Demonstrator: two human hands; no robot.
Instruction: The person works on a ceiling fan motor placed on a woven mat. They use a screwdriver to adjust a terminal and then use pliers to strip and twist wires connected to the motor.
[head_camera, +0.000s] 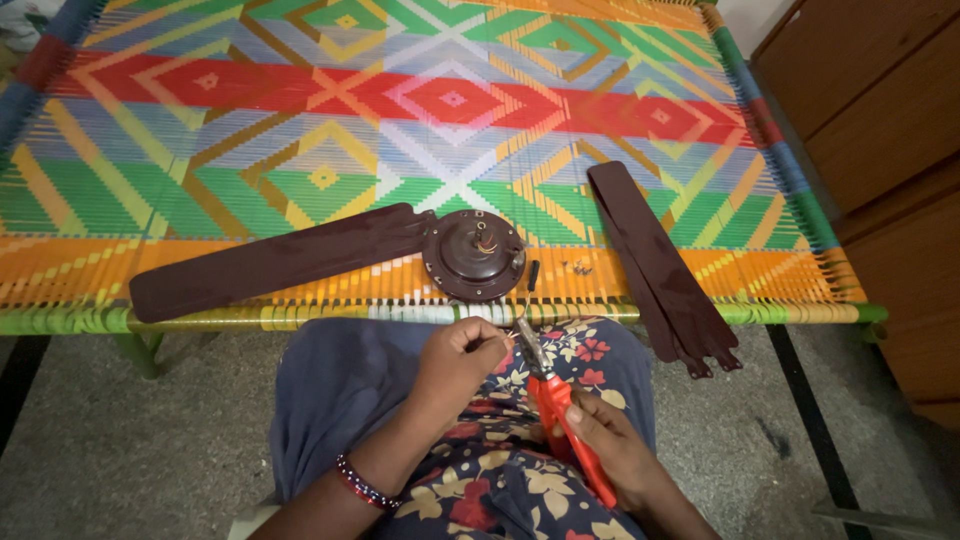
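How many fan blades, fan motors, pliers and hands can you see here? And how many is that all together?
Fan blades: 3, one on the fan motor at, two loose, stacked at
Fan motor: 1
Red-handled pliers: 1, in the right hand
Hands: 2, the left hand pinching a thin wire
Total: 7

Glossy brown metal fan blades (660, 265), red plastic-handled metal pliers (560, 405), coarse woven plastic cot webbing (250, 130).
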